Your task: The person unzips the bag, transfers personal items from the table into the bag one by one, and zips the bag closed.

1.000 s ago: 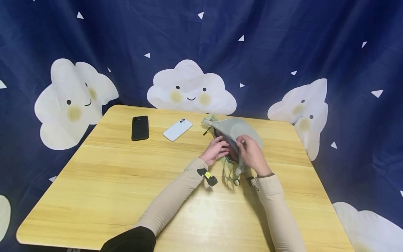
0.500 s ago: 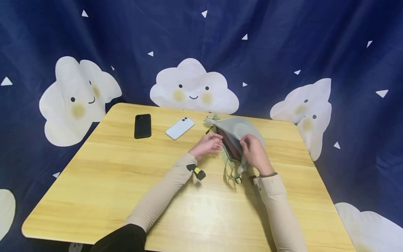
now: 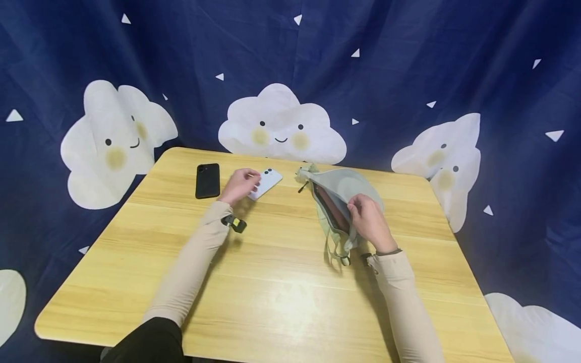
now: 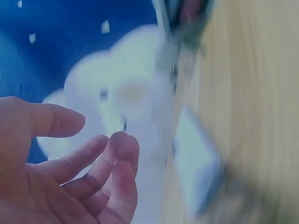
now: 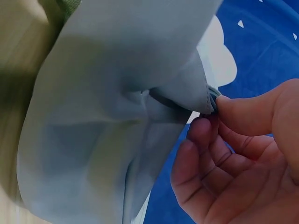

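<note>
A grey-green zippered bag (image 3: 347, 184) lies on the right half of the table, its mouth gaping and a reddish-brown lining or content showing inside. My right hand (image 3: 369, 222) pinches the edge of that opening between thumb and fingers, plain in the right wrist view on the bag's cloth (image 5: 93, 116). Over the near-left part of a white phone (image 3: 271, 181) hovers my left hand (image 3: 240, 186), its fingers loosely bent. The left wrist view has a gap between that hand (image 4: 88, 163) and the blurred phone (image 4: 196, 163), and nothing in its grasp.
A black phone (image 3: 208, 180) lies left of the white one, face down. The bag's strap and buckle (image 3: 340, 256) trail toward the near side. Behind the wooden table (image 3: 272, 282) hangs a dark blue curtain (image 3: 386, 40) with cloud prints.
My left hand has drawn out of the bag's opening and moved left to the white phone. My right hand keeps its pinch on the bag's edge.
</note>
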A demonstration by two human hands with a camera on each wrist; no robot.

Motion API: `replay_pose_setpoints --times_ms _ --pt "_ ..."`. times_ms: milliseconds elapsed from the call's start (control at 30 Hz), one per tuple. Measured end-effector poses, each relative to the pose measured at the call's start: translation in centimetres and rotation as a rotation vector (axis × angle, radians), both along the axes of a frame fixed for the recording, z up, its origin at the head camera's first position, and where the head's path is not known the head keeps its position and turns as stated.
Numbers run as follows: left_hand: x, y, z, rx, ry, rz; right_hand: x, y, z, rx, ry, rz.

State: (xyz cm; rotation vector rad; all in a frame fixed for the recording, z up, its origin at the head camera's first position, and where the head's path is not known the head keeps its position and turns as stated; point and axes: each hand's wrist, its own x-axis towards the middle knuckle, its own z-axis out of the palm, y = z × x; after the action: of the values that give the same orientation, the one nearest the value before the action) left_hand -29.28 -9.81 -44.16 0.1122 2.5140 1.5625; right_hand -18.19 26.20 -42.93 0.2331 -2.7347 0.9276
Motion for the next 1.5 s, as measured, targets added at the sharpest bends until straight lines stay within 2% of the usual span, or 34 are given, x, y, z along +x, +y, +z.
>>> replay_pose_setpoints --times_ms 167,367,467,600,767,1033,1200,1367,1500 --pt "-1.3 -5.1 -0.1 -0.245 0.074 0.106 0.1 0.0 0.0 0.005 -0.004 -0.005" --pt "-1.9 -10.3 -0.7 -0.451 0.106 0.251 0.1 -0.1 0.0 0.004 -0.015 -0.012" --pt "-1.6 -12.1 -0.8 -0.540 0.053 0.281 0.1 -0.1 -0.1 0.006 -0.019 -0.009" --pt "-1.3 -13.5 -1.1 -0.632 -0.056 0.236 0.0 0.0 -0.1 0.006 -0.015 -0.003" --pt "-1.6 -14.1 -2.2 -0.713 -0.122 0.167 -0.1 0.0 0.0 0.014 -0.004 -0.003" --pt "-2.1 -13.6 -3.1 -0.768 -0.165 0.143 -0.1 0.0 -0.1 0.006 0.003 0.015" --pt "-2.2 -12.7 -2.9 -0.791 -0.194 0.156 -0.1 0.1 -0.1 0.003 -0.002 0.019" --pt "-1.9 -11.5 -2.4 -0.765 -0.206 0.168 -0.1 0.2 -0.2 0.013 -0.003 0.009" --pt "-2.0 -10.9 -2.4 -0.740 -0.207 0.159 0.0 0.3 -0.2 0.013 -0.002 0.007"
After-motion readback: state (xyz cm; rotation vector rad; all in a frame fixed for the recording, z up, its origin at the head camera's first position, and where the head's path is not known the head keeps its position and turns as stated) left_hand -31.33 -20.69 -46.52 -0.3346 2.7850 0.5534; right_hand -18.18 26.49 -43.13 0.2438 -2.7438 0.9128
